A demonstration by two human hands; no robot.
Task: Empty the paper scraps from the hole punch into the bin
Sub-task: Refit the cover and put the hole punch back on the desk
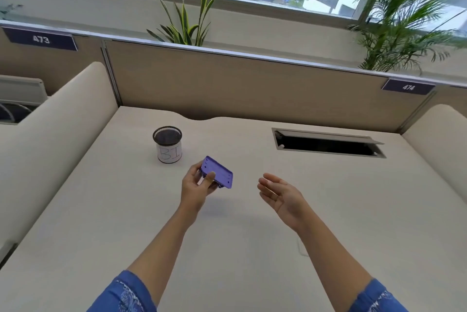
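Nearest me, my blue sleeves (125, 294) frame both forearms above the pale desk (227, 256). My left hand (195, 188) grips the purple hole punch (219, 173), thumb laid across its near face and fingers curled round the far side, so it hangs clear of the desk with its flat underside turned up toward me. My right hand (278, 194) floats well apart to the right, fingers spread and relaxed, palm turned inward, holding nothing. Just beyond the punch and a little to the left stands the bin (168, 147), a small black mesh cup with a white paper label, upright on the desk. The punch is near it but not over its mouth. I judge the job barely begun: the punch is picked up and turned over, yet the bottom cover looks closed, I see no scraps anywhere, and I cannot tell what lies inside the bin. What remains is to bring the punch over the rim, open the cover and shake the bits out. Farther back an open cable hatch (328, 143) sits in the desk, then the beige partition (252, 84) with plants (185, 26) behind.
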